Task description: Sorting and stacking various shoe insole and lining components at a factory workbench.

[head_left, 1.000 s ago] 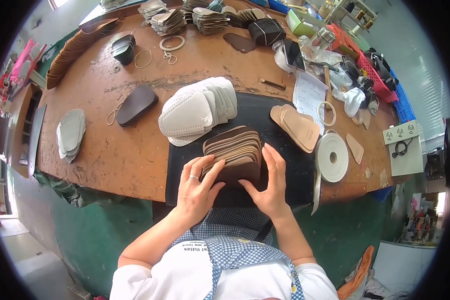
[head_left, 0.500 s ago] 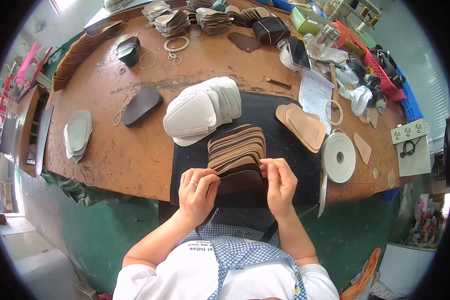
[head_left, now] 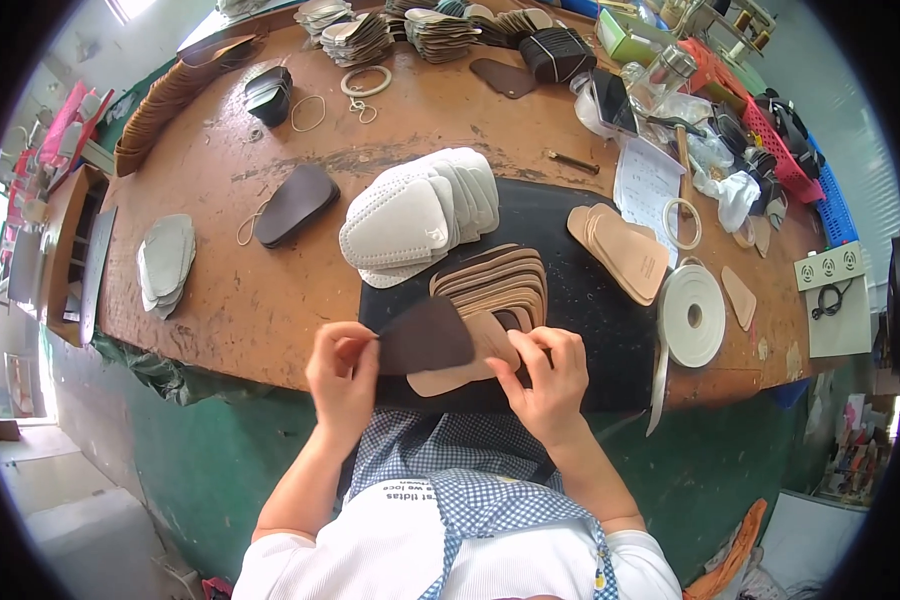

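Between thumb and fingers, my left hand (head_left: 342, 380) pinches a dark brown leather piece (head_left: 428, 340) by its left end. The piece is slightly blurred and overlaps a tan leather piece (head_left: 440, 384) below it. My right hand (head_left: 552, 380) is beside the right edge of the tan pieces, thumb and index finger apart, fingertips at or touching that edge. Just beyond both hands lies a fanned stack of brown and tan leather pieces (head_left: 490, 275) on a black mat (head_left: 580, 340). Farther back, a fanned stack of white perforated pieces (head_left: 400, 225) rests partly on the mat.
Right of the stack lie several tan pieces (head_left: 620, 255), a white tape roll (head_left: 692, 315) and a paper sheet (head_left: 648, 180). To the left are a dark brown bundle (head_left: 296, 207) and a grey stack (head_left: 167, 265). More stacks (head_left: 440, 35) line the table's far side.
My left hand has moved left, lifting the dark brown piece away from the near end of the stack and uncovering tan pieces. My right hand's thumb and index finger have spread.
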Demonstrator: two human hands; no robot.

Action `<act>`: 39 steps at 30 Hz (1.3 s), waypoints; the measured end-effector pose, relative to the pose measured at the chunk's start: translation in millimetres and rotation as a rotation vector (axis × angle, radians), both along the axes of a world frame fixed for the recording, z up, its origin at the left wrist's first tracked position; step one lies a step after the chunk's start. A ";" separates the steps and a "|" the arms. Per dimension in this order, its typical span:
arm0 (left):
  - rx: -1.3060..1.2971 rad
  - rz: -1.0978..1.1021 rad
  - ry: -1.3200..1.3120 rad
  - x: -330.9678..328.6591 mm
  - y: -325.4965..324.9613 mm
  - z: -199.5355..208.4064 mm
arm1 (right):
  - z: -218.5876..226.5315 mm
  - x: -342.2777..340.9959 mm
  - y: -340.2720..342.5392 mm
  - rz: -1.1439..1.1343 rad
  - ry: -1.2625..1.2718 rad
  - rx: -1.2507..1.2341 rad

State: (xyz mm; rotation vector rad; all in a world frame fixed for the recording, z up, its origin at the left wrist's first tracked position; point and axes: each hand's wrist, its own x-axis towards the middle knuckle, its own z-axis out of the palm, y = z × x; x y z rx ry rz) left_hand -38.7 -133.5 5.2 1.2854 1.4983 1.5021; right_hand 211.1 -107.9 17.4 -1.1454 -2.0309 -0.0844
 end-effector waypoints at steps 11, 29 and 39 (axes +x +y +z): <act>0.156 0.081 0.475 -30.1 9.8 24.1 | 8.9 -12.4 -9.5 0.019 0.077 -0.192; -0.010 -0.138 0.475 28.5 -1.7 9.7 | 12.4 15.1 -7.1 -0.098 0.275 -0.365; -0.113 0.045 0.087 -12.2 -4.7 6.9 | 4.3 -0.7 -8.6 -0.130 0.113 -0.245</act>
